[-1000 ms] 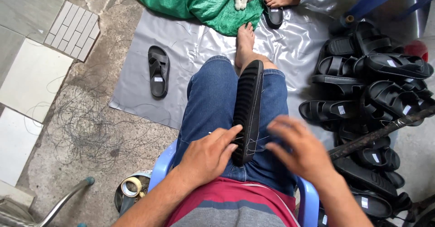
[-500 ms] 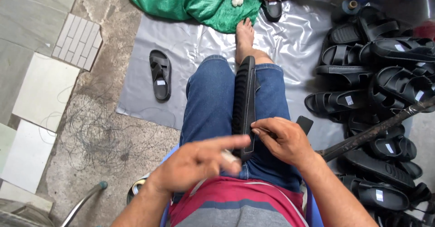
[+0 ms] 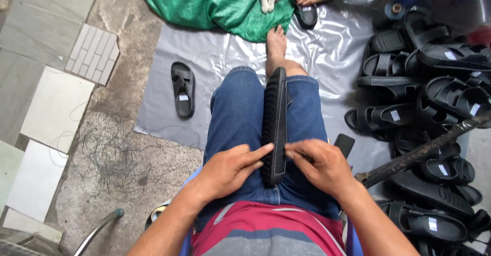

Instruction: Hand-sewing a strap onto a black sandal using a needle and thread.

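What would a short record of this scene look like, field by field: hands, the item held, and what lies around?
setting: seated person in blue jeans, seen from above
left hand: fingertips touching the black rubber sandal sole
right hand: pinching the sole's near edge
sole: stands on its edge along the lap, between the thighs
right side: pile of black strapped sandals beside a dark metal bar
floor: single black sandal on a grey plastic sheet
far end: green woven sack
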